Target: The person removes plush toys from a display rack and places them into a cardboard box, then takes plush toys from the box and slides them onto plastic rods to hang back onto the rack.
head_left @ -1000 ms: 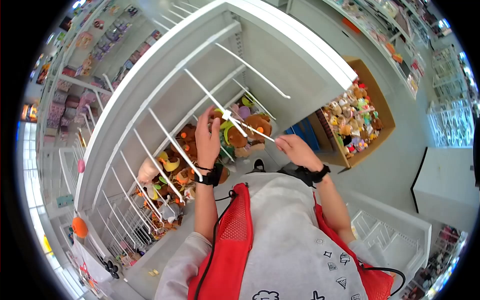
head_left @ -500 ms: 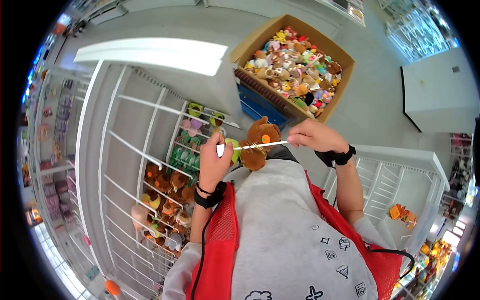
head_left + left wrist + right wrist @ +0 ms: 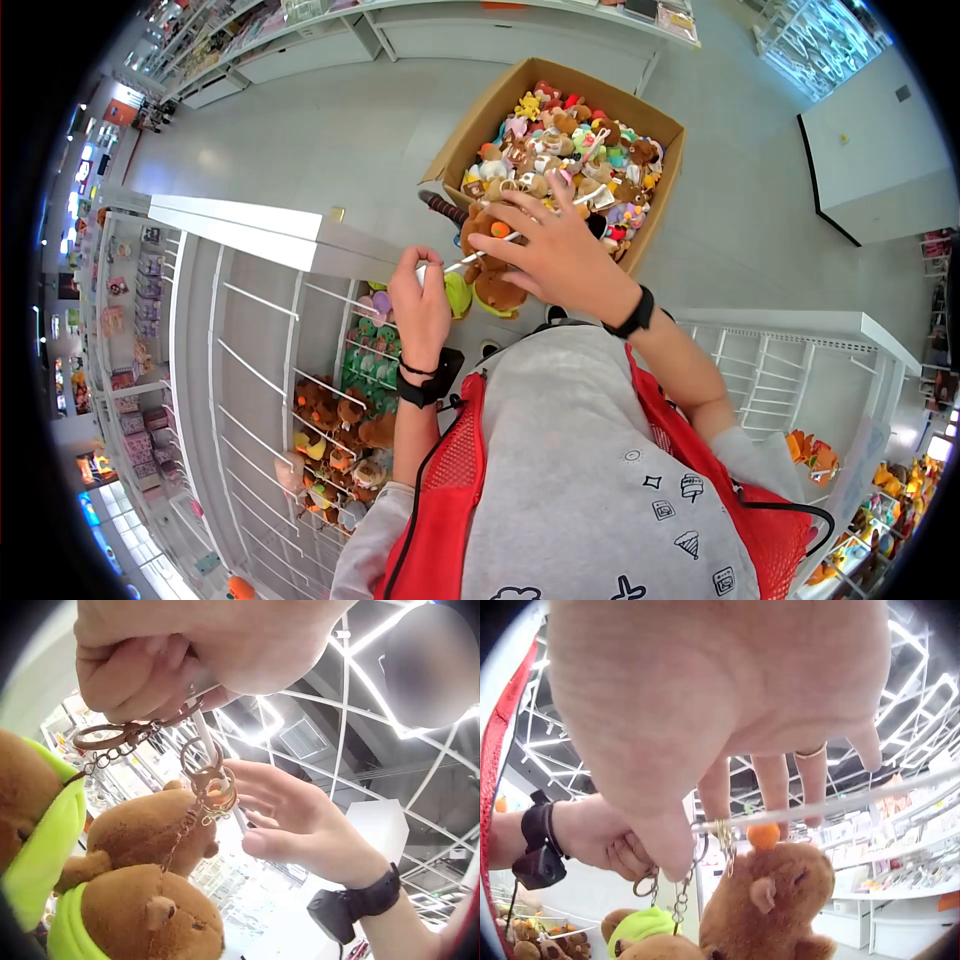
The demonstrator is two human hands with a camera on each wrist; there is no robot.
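My left hand (image 3: pixel 420 310) grips one end of a thin white rod (image 3: pixel 468 260), fingers curled round it. From the rod hang brown plush keychains (image 3: pixel 497 290), some with lime-green cloth, on metal rings (image 3: pixel 206 776). My right hand (image 3: pixel 570 250) is spread over the rod beside the rings, its fingers extended; in the right wrist view the thumb lies near the rings (image 3: pixel 724 838). An orange ball tops one brown plush (image 3: pixel 769 900). Whether the right fingers touch the rod is unclear.
A cardboard box (image 3: pixel 675 185) full of small plush toys stands on the floor ahead. At the left is a white rack (image 3: pixel 250 350) with long prongs and hanging plush toys. Another white rack (image 3: pixel 770 350) stands at the right.
The rod with its plush toys has left the left rack's prongs and turned toward the box. My right hand has let go of the rod's far end, opened and moved in over the rings.
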